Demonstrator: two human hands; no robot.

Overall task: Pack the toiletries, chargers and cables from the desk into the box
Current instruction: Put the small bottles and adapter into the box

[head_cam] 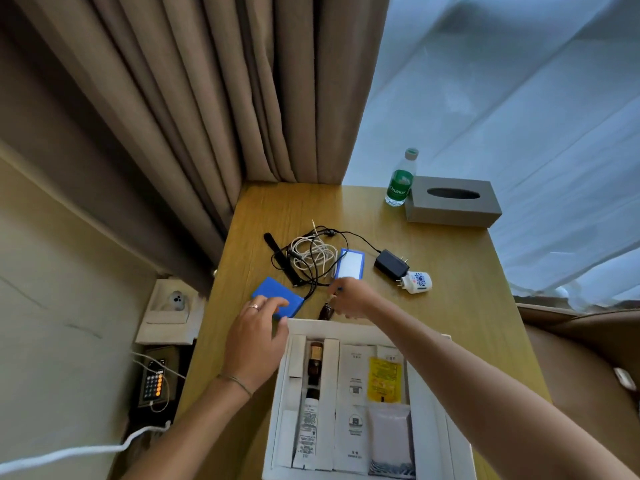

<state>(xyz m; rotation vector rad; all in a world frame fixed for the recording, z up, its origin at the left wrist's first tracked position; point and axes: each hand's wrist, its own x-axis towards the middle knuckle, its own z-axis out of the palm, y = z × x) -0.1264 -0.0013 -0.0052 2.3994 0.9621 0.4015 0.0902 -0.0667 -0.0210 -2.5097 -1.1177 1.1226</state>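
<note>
A white box (429,403) stands open at the desk's near edge, holding a brown bottle (315,362), a white tube (307,427) and several sachets. My left hand (256,337) lies over the box's far left corner, fingers on a blue case (273,292). Just beyond the box's far wall, my right hand (349,297) pinches the top of a small dark brown bottle (326,310). Farther back lie tangled black and white cables (311,258), a blue-rimmed white card (350,264), a black charger (390,264) and a white patterned plug (417,281).
A green-labelled water bottle (401,180) and a grey tissue box (452,206) stand at the desk's far right. Brown curtains (194,98) hang behind. Left of the desk, lower down, are a phone with a lit screen (154,384) and a white cable (69,455).
</note>
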